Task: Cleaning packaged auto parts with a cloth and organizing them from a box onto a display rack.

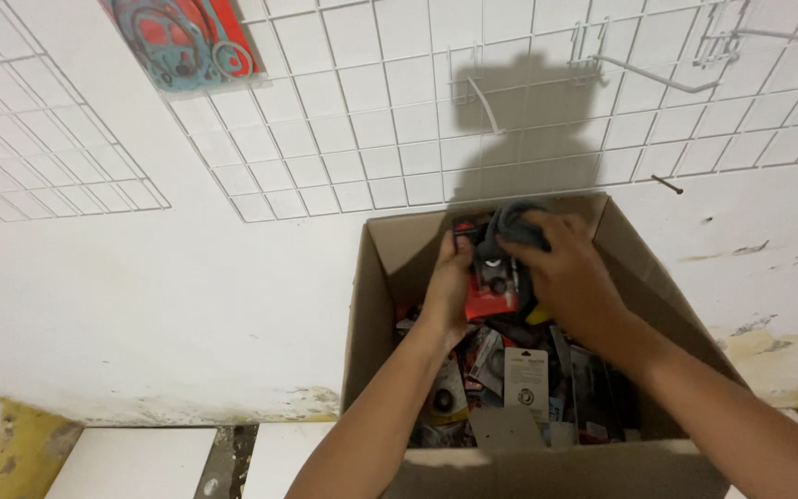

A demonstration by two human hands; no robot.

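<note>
An open cardboard box (376, 305) stands against a white wall, filled with several small carded parts packages (525, 377). Above its far end my left hand (448, 282) grips the left edge of a red and black carded package (491, 282). My right hand (561, 268) closes over a dark grey rubbery ring-shaped part (514, 225) at the package's top right. Both forearms reach over the near side of the box and hide part of its contents.
White wire grid panels (390, 120) hang on the wall with bare metal hooks (639, 74) at upper right. A red and teal gasket package (187, 42) hangs at upper left. A nail (667, 185) sticks out right of the box. White floor tiles (131, 462) lie lower left.
</note>
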